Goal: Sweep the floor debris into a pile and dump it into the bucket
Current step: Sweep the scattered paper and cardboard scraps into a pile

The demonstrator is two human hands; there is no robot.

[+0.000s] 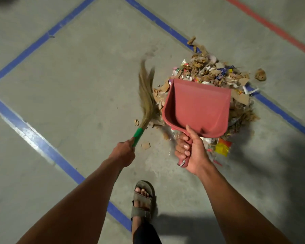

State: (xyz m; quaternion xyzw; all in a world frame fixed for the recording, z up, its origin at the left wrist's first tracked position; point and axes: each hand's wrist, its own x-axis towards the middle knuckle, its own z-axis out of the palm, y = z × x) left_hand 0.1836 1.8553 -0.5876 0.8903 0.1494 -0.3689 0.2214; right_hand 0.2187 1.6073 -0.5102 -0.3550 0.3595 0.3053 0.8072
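While gripping the green-handled grass broom [147,101] in the left hand [124,152], the person is holding the red plastic dustpan [197,106] by its handle in the right hand [192,152] above the mixed cardboard-and-wrapper debris pile [217,73] at centre right, and, judging by this, should be lowering its lip flat to the floor.

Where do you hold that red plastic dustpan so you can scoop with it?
Hold the red plastic dustpan by its narrow handle at the near end, coming from behind. The handle sticks out opposite the wide open lip, which faces the pile of cardboard and wrapper scraps. The right hand grips it just so.
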